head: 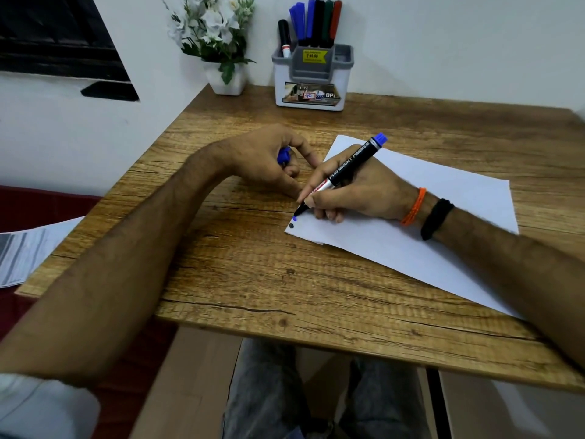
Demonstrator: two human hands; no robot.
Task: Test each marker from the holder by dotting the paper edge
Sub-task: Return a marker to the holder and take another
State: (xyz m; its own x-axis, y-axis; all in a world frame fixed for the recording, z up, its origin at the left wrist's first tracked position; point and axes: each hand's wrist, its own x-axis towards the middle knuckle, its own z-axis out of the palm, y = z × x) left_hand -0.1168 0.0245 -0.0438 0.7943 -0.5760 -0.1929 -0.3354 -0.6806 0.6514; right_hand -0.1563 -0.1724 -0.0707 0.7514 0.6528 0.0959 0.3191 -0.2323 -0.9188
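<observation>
the right hand (354, 188) reaches in from the lower right with its forearm lying across the paper (443, 223), the wrist wearing an orange thread band (414, 206) and a black band (436, 218). its fingers are closed in a writing grip around a black-bodied marker (346, 167) with a blue end, held tilted so the blue end points up and away while the tip comes down at the paper's left edge. the tip sits right at a fresh blue dot (295, 218), and just below that lies a dark dot (291, 225) near the paper's corner

the left hand (266, 156) comes in from the lower left, forearm stretched over the wooden table (253, 280), and rests on the table just left of the paper. its fingers are curled shut around a blue cap (284, 156), only partly seen between thumb and fingers. the thumb of this hand nearly meets the right hand's fingertips near the marker's tip, so the two hands lie close together

the holder (311, 77), grey and white, stands at the far edge of the table by the wall, well apart from both hands, with several markers upright in it: blue, black, green and red ones. a white pot of white flowers (218, 36) stands just to its left
</observation>
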